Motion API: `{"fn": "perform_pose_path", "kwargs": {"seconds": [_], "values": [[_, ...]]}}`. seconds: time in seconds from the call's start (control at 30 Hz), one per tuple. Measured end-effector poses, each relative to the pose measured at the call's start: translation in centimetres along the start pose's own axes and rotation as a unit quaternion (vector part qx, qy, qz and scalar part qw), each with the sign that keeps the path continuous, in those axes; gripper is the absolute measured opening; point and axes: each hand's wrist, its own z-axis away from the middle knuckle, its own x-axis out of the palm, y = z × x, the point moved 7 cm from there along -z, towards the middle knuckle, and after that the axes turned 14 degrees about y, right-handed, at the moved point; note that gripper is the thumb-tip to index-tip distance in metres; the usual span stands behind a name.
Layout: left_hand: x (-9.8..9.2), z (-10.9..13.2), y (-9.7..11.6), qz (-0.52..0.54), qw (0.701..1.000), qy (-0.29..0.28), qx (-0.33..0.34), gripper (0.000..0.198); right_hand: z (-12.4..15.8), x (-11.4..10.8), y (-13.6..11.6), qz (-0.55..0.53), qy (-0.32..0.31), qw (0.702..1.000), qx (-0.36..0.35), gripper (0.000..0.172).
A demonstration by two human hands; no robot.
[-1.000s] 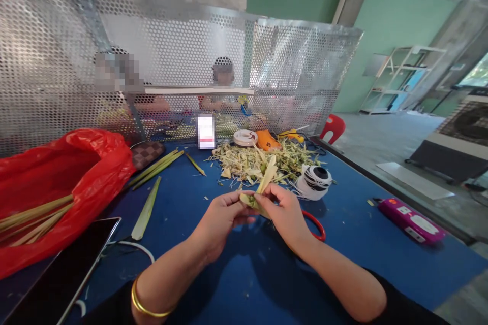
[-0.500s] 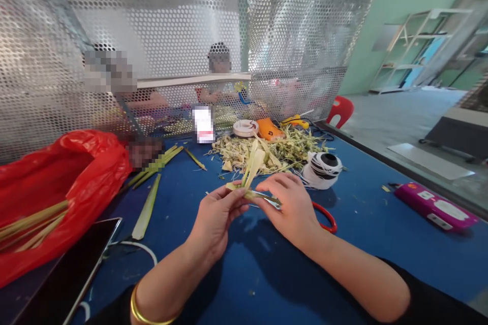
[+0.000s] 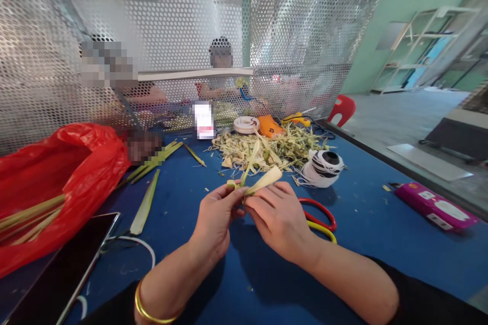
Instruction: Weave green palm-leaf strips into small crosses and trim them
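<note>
**A firm pinch matters most**

The left hand (image 3: 218,216) pinches pale leaf strips (image 3: 267,179) at their base, to the left of the thread spool (image 3: 319,176) and nearer the person. The right hand (image 3: 284,221) curls against them; what its hidden fingertips grip, I can't tell. I'd keep the left pinch firm and the right gentle, since thin leaf probably splits. A red loop handle (image 3: 329,213) lies on the spool's near side, leaf trimmings (image 3: 237,151) to its left.

Pale yellow-green leaf strips (image 3: 249,190), gathered at the base, fan out above a blue tabletop (image 3: 366,218), a broad blade (image 3: 268,179) angled toward its right edge, a narrower one (image 3: 250,161) toward the far edge.
</note>
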Motion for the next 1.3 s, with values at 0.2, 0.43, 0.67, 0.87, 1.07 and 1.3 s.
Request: {"fn": "perform_pose_path", "kwargs": {"seconds": [0.2,0.43,0.67,0.87,1.07,1.3], "values": [[0.0,-0.2,0.4,-0.021,0.999,-0.003,0.030,0.032,0.9,0.6,5.2,-0.144,0.016,0.929,0.341,0.020],[0.9,0.5,-0.3,-0.061,0.994,-0.094,0.005,0.028,0.5,0.3,5.7,-0.181,0.051,0.933,0.307,0.014],[1.4,0.9,0.0,-0.101,0.987,-0.122,0.029,0.028,1.8,2.0,6.6,-0.229,-0.012,0.859,0.457,0.032],[0.1,-0.2,0.5,-0.088,0.995,-0.039,0.036,0.030,2.3,3.2,6.0,-0.320,-0.075,0.815,0.478,0.030],[-0.7,-1.0,0.5,-0.031,0.999,-0.007,0.000,0.030,0.4,1.1,3.5,-0.226,-0.084,0.956,0.167,0.022],[-0.2,-0.3,0.0,-0.074,0.997,-0.026,0.023,0.029,0.1,-0.5,-0.2,-0.027,-0.018,0.987,-0.154,0.020]]}}
